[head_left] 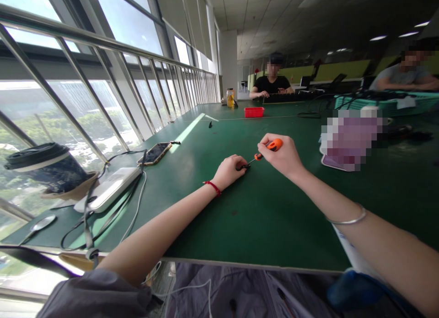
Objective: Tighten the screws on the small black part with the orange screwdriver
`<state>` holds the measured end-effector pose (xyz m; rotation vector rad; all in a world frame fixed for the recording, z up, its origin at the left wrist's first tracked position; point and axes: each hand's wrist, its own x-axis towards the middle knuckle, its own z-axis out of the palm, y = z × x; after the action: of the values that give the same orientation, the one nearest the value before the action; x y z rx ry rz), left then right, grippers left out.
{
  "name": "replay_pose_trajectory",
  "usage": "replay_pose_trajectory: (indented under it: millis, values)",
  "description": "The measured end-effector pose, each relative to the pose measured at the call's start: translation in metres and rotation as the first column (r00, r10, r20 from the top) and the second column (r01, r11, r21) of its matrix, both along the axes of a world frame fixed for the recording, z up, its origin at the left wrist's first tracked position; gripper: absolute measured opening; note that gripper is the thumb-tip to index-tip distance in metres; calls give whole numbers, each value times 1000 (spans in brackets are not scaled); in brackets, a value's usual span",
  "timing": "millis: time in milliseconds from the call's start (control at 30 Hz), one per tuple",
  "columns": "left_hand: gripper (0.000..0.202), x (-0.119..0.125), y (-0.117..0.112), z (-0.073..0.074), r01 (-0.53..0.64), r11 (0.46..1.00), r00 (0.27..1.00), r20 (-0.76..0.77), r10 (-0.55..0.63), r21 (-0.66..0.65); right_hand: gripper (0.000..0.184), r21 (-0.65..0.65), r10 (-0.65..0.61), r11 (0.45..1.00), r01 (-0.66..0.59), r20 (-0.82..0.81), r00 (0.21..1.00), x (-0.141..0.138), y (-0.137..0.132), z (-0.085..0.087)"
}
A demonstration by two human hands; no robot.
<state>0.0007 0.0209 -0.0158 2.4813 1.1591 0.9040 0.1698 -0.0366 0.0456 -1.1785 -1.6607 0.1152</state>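
Note:
My right hand (283,158) is closed round the orange and black handle of a screwdriver (274,145). Its thin metal shaft slants down to the left, and the tip meets a small black part (244,166) on the green table (206,226). With fingers curled, my left hand (230,170) pinches this part against the tabletop. What exactly the part is, I cannot make out, since the fingers cover some of it. Farther off lies another small black piece (210,125), apart from both hands.
A red tray (254,112) and a jar (230,98) stand toward the far end. At left are a phone (156,153), a white power bank (113,190), cables and a lidded cup (48,167). A teal basket (387,103) sits at right; two people sit beyond.

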Motion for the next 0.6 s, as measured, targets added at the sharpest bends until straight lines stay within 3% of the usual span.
replay_pose_trajectory:
  millis: [200,333,500,600]
  values:
    - [17,0,0,0,6,1000,1000,-3,-6,0,19,-19,-9,1000,9,5,1000,-1,-1,0]
    - [17,0,0,0,11,1000,1000,10,-11,1,10,-24,-25,999,24,-11,1000,-1,1,-1]
    - [17,0,2,-2,10,1000,1000,18,-10,1,36,-8,-43,999,43,-70,997,0,2,-2]
    - [17,0,2,-2,12,1000,1000,19,-12,3,31,-8,-83,997,83,-45,996,-2,-1,0]
